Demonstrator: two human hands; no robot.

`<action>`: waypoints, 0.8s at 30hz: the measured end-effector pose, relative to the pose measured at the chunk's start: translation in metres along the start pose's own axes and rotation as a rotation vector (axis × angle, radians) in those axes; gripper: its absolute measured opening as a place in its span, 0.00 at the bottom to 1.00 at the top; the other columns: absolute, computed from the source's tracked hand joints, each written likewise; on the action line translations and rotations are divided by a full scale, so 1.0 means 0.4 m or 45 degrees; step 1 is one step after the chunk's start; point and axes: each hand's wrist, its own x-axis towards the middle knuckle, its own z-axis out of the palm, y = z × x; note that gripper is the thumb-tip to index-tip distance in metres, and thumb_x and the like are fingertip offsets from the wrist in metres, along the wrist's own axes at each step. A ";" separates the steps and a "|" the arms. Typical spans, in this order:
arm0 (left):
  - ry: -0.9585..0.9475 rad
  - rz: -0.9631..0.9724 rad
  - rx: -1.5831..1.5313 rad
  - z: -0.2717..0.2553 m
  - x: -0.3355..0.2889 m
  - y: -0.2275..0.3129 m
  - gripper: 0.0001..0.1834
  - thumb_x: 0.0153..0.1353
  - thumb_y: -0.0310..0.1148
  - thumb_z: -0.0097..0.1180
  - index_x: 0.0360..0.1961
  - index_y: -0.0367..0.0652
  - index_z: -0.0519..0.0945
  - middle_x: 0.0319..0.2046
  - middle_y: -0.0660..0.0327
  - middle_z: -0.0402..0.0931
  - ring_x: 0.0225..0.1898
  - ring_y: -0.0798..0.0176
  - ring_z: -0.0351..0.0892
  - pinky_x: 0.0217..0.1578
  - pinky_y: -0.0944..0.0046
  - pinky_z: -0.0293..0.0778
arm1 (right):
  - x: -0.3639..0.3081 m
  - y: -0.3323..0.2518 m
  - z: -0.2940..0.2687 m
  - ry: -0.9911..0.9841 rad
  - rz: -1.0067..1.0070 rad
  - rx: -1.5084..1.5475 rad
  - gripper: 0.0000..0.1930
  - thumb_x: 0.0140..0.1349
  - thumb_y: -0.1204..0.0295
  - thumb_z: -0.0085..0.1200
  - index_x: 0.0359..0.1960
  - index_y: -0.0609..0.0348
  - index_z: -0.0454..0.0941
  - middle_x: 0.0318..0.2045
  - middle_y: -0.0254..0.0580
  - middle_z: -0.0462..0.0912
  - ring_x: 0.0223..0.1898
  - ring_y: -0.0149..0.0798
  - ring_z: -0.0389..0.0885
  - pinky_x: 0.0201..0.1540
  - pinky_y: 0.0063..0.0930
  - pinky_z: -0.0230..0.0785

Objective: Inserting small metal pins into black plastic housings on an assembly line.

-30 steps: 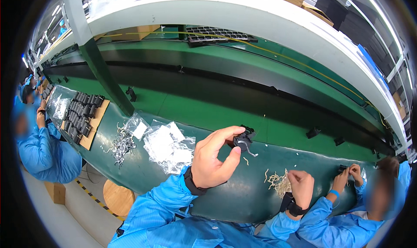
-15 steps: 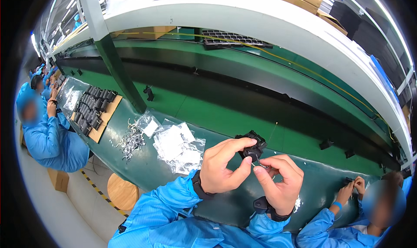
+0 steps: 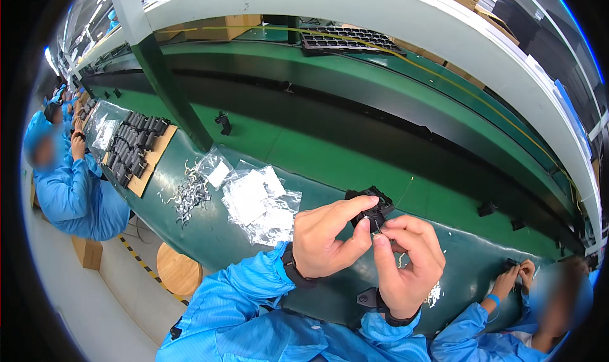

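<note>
Over the green work table, my left hand point(image 3: 327, 241) grips a small black plastic housing point(image 3: 382, 203) between thumb and fingers, its open side turned toward me. My right hand point(image 3: 412, 263) is closed in a pinch at the housing's lower edge, on a thin wire point(image 3: 377, 227) that meets the part. A pale strand point(image 3: 401, 259) shows beneath the right fingers; whether it belongs to that wire I cannot tell. To the left of my hands lie clear plastic bags with white contents point(image 3: 260, 203) and a loose heap of short dark and white cable pieces point(image 3: 192, 196).
Several black parts stand in rows on a cardboard sheet point(image 3: 152, 162) at the left. White scraps point(image 3: 433, 295) lie beside my right wrist. Behind the table runs a green conveyor point(image 3: 304, 152) carrying scattered black parts, under a white shelf point(image 3: 355, 10). Co-workers in blue sit on both sides.
The view has shifted slightly. My right fingertips have moved up closer against the housing, which stays in my left hand. A pale strand has come into sight below the right fingers.
</note>
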 end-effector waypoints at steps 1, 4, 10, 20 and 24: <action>0.001 -0.001 0.002 -0.003 0.000 0.005 0.18 0.59 0.22 0.63 0.51 0.33 0.83 0.37 0.48 0.88 0.32 0.57 0.90 0.33 0.65 0.83 | -0.003 -0.003 0.003 0.018 -0.011 0.003 0.09 0.55 0.84 0.68 0.38 0.69 0.85 0.43 0.50 0.83 0.34 0.35 0.87 0.30 0.23 0.80; -0.033 0.004 0.058 -0.010 -0.001 0.010 0.17 0.57 0.22 0.64 0.50 0.33 0.84 0.36 0.49 0.88 0.31 0.56 0.90 0.31 0.64 0.83 | -0.011 -0.005 0.007 0.032 -0.006 0.009 0.09 0.55 0.84 0.68 0.38 0.70 0.85 0.46 0.53 0.81 0.35 0.36 0.87 0.31 0.23 0.81; 0.030 0.094 0.043 -0.006 0.000 0.002 0.16 0.56 0.20 0.64 0.48 0.33 0.85 0.37 0.45 0.87 0.36 0.51 0.91 0.36 0.62 0.85 | -0.013 -0.015 0.014 0.034 0.085 0.045 0.08 0.58 0.85 0.65 0.39 0.70 0.83 0.48 0.52 0.80 0.41 0.36 0.85 0.35 0.24 0.84; -0.160 0.063 -0.061 0.003 0.009 0.003 0.22 0.59 0.20 0.67 0.56 0.29 0.82 0.40 0.44 0.87 0.43 0.45 0.90 0.43 0.58 0.86 | -0.005 0.006 0.012 0.153 0.102 0.038 0.08 0.59 0.84 0.65 0.39 0.70 0.83 0.47 0.53 0.82 0.40 0.38 0.87 0.36 0.27 0.85; -0.167 0.118 -0.050 0.005 0.009 -0.001 0.23 0.59 0.20 0.68 0.57 0.29 0.81 0.41 0.44 0.87 0.44 0.45 0.89 0.45 0.56 0.85 | -0.003 0.003 0.003 0.134 0.088 0.014 0.07 0.59 0.85 0.65 0.39 0.70 0.83 0.46 0.55 0.84 0.40 0.39 0.88 0.37 0.28 0.86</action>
